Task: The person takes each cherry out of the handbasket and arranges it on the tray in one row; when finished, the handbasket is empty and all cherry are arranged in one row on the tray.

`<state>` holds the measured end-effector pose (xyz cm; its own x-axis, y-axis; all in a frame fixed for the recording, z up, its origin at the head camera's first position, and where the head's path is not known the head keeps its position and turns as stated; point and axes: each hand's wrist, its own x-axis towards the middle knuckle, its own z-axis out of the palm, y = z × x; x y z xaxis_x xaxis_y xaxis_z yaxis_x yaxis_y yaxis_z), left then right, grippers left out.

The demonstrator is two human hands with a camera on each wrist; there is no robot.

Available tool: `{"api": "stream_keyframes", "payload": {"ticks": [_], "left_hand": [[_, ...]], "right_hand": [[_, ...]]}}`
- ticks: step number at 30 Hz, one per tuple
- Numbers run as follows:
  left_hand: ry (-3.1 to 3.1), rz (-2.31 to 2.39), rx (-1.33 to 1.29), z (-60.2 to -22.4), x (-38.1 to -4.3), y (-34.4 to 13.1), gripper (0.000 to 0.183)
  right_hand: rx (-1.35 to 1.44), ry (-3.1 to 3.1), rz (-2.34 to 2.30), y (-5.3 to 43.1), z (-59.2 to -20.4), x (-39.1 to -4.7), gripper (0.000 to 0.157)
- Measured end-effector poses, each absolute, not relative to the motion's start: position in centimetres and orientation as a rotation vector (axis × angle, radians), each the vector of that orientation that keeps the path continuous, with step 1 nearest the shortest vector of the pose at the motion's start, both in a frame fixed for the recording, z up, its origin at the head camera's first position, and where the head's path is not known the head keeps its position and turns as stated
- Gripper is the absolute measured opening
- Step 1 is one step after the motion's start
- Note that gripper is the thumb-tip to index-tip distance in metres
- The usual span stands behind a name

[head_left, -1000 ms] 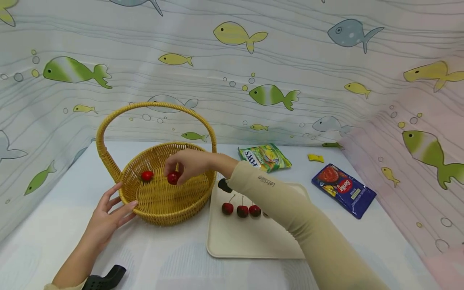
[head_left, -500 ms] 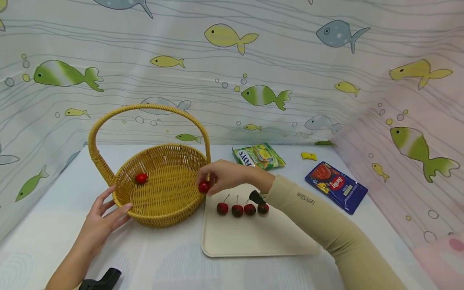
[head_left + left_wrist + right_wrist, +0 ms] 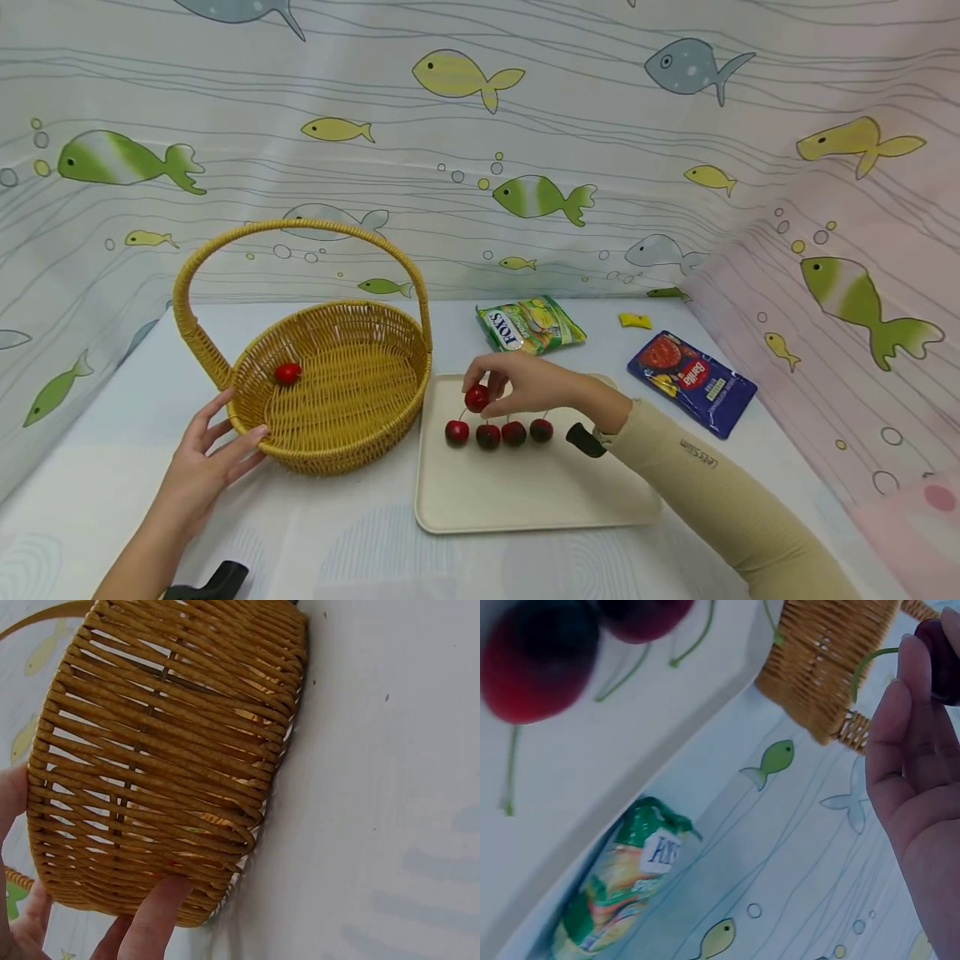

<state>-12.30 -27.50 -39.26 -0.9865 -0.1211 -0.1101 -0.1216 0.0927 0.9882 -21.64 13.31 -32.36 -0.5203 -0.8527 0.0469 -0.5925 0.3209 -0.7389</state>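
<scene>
A yellow wicker basket [image 3: 345,400] with a tall handle stands on the left, a small bright red fruit [image 3: 287,373] lying inside it. My left hand [image 3: 206,467] holds the basket's near left rim, thumb at the edge; in the left wrist view, a fingertip [image 3: 161,900] rests on the woven outer side. Over the back left of a cream tray [image 3: 525,500], my right hand [image 3: 536,383] pinches a dark red cherry [image 3: 477,398] between thumb and fingers. The right wrist view shows its green stem [image 3: 859,671]. Several cherries [image 3: 513,433] lie in a row on the tray.
Behind the tray lies a green FOX'S snack bag [image 3: 528,325]. A small yellow packet [image 3: 635,320] and a blue Barilla pouch [image 3: 693,382] are at the back right. A fish-printed curtain [image 3: 450,167] rises behind the white table [image 3: 360,550].
My right hand has moved right with the cherry, from above the basket to above the tray. My left hand stays at the basket rim. The head view has turned slightly right.
</scene>
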Motion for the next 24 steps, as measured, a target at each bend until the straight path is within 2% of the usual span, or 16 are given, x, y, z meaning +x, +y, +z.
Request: {"api": "stream_keyframes", "payload": {"ticks": [24], "left_hand": [[2.343, 2.076, -0.293, -39.3, -12.4, -27.4, 0.085]], "right_hand": [[-1.103, 2.362, -1.224, 21.9, -36.1, -18.5, 0.030]]}}
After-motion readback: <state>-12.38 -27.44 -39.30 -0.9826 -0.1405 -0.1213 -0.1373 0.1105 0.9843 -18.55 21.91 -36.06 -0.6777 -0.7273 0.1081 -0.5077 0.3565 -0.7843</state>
